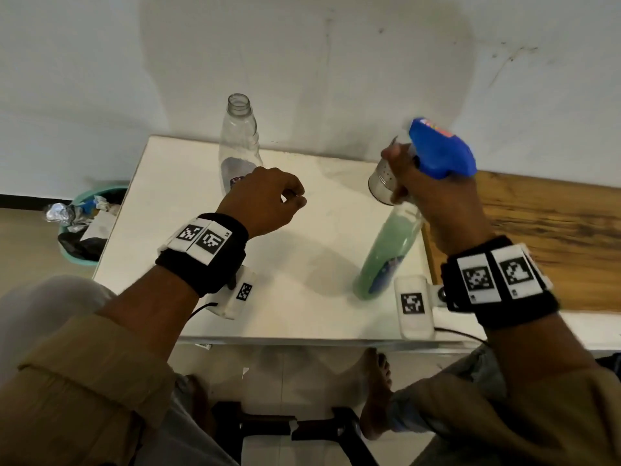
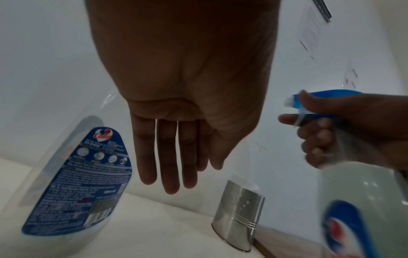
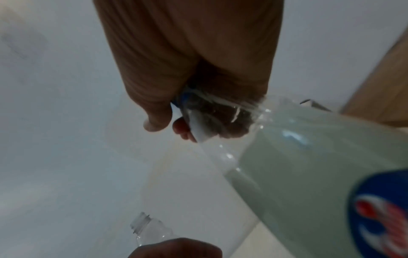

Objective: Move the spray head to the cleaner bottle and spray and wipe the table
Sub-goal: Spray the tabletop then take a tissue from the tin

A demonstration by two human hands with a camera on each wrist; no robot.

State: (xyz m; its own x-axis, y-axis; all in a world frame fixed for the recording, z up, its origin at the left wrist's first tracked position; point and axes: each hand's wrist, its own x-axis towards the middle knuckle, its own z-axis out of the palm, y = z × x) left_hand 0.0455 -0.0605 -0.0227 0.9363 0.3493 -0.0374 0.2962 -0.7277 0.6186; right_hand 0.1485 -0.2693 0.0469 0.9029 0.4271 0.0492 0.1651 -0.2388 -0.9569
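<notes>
My right hand (image 1: 403, 176) grips the neck and trigger of the blue spray head (image 1: 440, 149), which sits on the cleaner bottle (image 1: 386, 253) of pale green liquid. The bottle is tilted, with its base near the table's front right and the nozzle aimed left. In the right wrist view my fingers (image 3: 187, 127) wrap the clear neck above the green liquid (image 3: 298, 157). The empty clear bottle (image 1: 239, 142), its neck uncapped, stands at the back of the white table (image 1: 174, 250). My left hand (image 2: 176, 174) hangs over the table beside it with straight fingers, holding nothing.
A steel perforated cup (image 2: 238, 218) stands at the back right of the table, just behind my right hand. A wooden board (image 1: 554, 237) adjoins the table on the right. A bin of rubbish (image 1: 87, 227) sits on the floor at the left. The wall is close behind.
</notes>
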